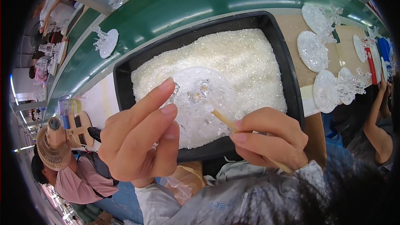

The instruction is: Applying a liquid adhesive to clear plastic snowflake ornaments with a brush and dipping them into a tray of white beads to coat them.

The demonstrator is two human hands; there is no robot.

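Left hand: the left hand (139, 137) is raised over the near rim of the black rectangular plastic tray (291, 87), the fingers pressed together and pinching the edge of a round clear plastic disc (200, 112).
Right hand: the right hand (271, 139) is closed around a thin pale wooden stick (225, 121), pinching it like a pen.
Stick axis: it runs from the right hand up and to the left – its tip points at the small clear crystal pieces (198, 93) on the disc.
Key relation: the disc lies between both hands, to the right of the left hand and up-left from the right hand; the stick tip is near the pieces, but I cannot tell whether it touches them.
Tray: it is filled with small white-clear crystal beads (250, 62) and stands on the surface – the disc is held above them.
Around: more clear discs with crystal ornaments (329, 87) lie at the right.
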